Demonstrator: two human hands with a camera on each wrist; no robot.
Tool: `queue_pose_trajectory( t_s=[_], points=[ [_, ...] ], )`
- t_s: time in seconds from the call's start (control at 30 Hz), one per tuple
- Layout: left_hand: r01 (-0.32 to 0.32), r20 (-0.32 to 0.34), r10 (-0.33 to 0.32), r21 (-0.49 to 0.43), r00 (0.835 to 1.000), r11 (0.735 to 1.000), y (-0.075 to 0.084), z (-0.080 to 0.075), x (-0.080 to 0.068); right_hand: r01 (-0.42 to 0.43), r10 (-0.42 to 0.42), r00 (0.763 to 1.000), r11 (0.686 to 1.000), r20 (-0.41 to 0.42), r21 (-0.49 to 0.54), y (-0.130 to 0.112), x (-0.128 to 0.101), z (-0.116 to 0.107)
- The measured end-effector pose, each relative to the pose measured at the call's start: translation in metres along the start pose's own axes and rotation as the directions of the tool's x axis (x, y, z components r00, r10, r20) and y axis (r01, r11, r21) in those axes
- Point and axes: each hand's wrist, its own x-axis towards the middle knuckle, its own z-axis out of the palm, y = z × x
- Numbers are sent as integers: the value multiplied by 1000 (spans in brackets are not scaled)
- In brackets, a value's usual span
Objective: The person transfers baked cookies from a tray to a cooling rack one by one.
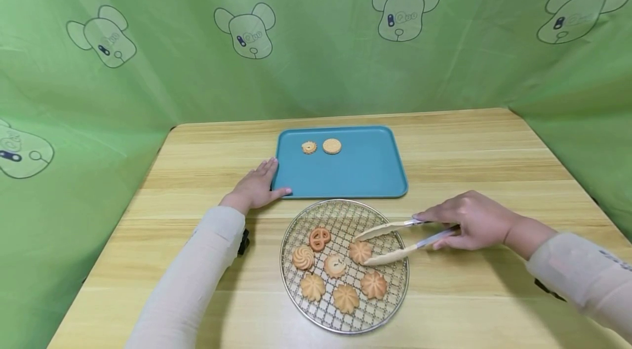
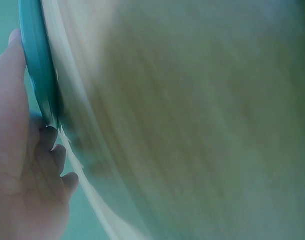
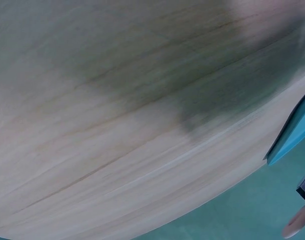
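A round wire rack [image 1: 340, 215] near the table's front holds several butter cookies. My right hand [image 1: 474, 220] grips cream-tipped metal tongs [image 1: 390, 228], whose two tips straddle a flower-shaped cookie [image 1: 360, 252] on the rack's right side. Behind the rack lies a blue tray [image 1: 355, 173] with two cookies [image 1: 309, 147] [image 1: 332, 146] near its far left. My left hand [image 1: 257, 187] rests flat on the table, with straight fingers touching the tray's near left corner. The left wrist view shows that hand [image 2: 22, 165] against the tray's teal edge [image 2: 37, 75].
The wooden table [image 1: 494, 162] is walled in by a green cloth backdrop [image 1: 316, 36] on three sides. In the blurred right wrist view I make out only table wood [image 3: 117, 125] and a corner of the tray [image 3: 295, 130].
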Motion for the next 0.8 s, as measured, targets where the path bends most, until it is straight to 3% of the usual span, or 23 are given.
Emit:
queue_pose_trajectory(
  t_s=[0.27, 0.5, 0.8],
  points=[
    [-3, -2, 3, -1, 1000, 1000, -1, 1, 1, -8, 9, 999, 1000, -35, 22, 1, 1, -2],
    [-8, -9, 8, -10, 1000, 1000, -2, 2, 1, -37, 36, 998, 999, -48, -32, 5, 2, -2],
    [-1, -5, 1, -12, 1000, 1000, 0, 1, -1, -134, 132, 990, 991, -57, -26, 6, 7, -1]
  ],
)
